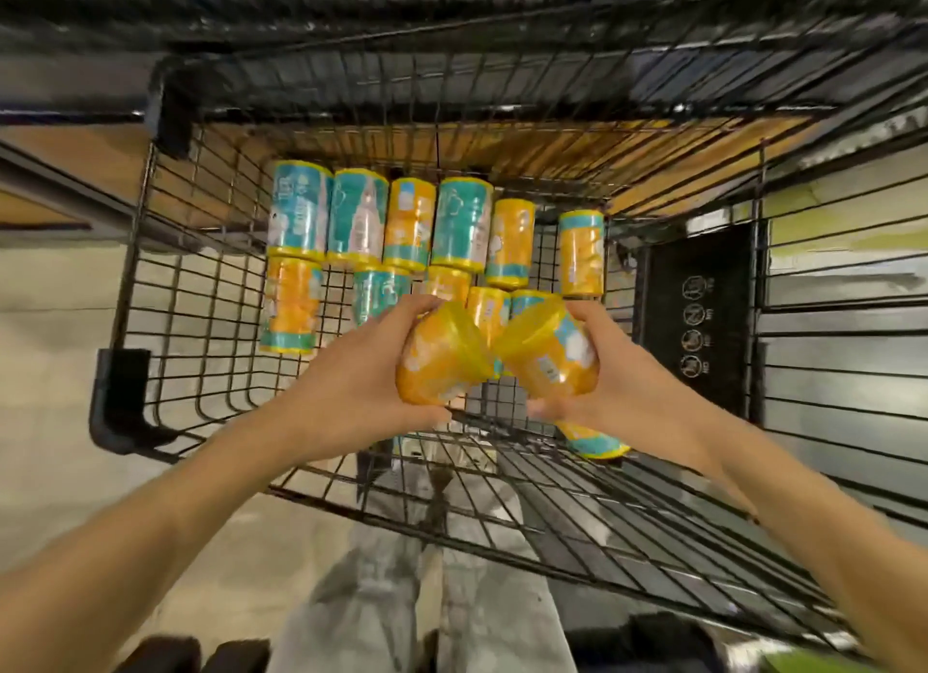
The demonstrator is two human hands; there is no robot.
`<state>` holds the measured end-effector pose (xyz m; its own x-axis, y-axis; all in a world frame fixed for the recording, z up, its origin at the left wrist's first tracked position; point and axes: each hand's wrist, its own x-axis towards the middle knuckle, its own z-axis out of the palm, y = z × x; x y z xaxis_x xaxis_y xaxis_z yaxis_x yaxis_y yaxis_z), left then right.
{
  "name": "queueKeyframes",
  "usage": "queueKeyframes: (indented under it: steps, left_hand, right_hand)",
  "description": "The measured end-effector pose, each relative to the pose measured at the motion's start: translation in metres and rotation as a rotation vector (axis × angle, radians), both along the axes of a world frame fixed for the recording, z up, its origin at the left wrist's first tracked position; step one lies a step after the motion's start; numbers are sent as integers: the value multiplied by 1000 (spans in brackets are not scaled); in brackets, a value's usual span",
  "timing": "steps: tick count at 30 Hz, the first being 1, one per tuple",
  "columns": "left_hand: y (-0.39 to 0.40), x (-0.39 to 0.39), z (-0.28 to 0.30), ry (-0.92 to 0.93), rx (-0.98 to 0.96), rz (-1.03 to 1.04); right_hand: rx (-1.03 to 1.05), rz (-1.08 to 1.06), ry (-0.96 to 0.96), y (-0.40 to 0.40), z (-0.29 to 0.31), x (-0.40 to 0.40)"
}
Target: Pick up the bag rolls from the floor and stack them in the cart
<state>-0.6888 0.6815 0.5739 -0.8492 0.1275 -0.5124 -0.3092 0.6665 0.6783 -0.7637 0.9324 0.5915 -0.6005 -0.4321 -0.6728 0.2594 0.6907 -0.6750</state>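
Trousers (401, 597): pale, at bottom edge, beneath both forearms.
Left hand (351, 376): curled round an orange roll (437, 361), above cart basket.
Right hand (622, 376): curled round a second orange roll (552, 356), ends of both rolls touching.
Cart (201, 290): black wire, open-topped.
Stacked rolls (381, 220): teal and orange, lying in rows on cart floor, beyond the hands.

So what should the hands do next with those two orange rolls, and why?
Probably lower both into the cart and lay them in the second row. The left hand grips one orange roll and the right hand grips another, both held above the basket. The far row looks full, while the nearer row seems to have room.
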Motion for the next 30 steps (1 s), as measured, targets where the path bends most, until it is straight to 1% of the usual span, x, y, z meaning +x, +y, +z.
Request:
queueKeyframes:
  steps: [3, 5, 8, 10, 14, 18, 21, 23, 26, 30]
  left_hand:
    - [-3, -2, -43, 43, -241, -328]
    - [-3, -5, -74, 45, -295, -460]
    - [-1, -12, -122, -26, -378, -590]
    - [2, -15, -140, -47, -436, -685]
    - [10, -16, -152, 29, -503, -814]
    - [20, -17, -154, 80, -578, -940]
    - [27, -16, -160, 112, -614, -995]
    - [28, -15, -165, 107, -627, -1005]
    - [30, -13, -170, 96, -631, -958]
    - [38, -7, -175, 1, -569, -882]
  right_hand:
    - [187, 378, 117, 5, -49, -4]
    - [286, 573, 195, 9, -82, -3]
    - [358, 723, 268, 16, -122, 2]
    - [394, 792, 286, 20, -141, 6]
    - [449, 820, 285, 23, -162, 12]
    - [459, 800, 304, 24, -173, 20]
    - [450, 796, 340, 28, -179, 26]
    - [452, 825, 363, 29, -180, 27]
    - [480, 858, 384, 31, -184, 29]
    - [470, 859, 464, 34, -188, 38]
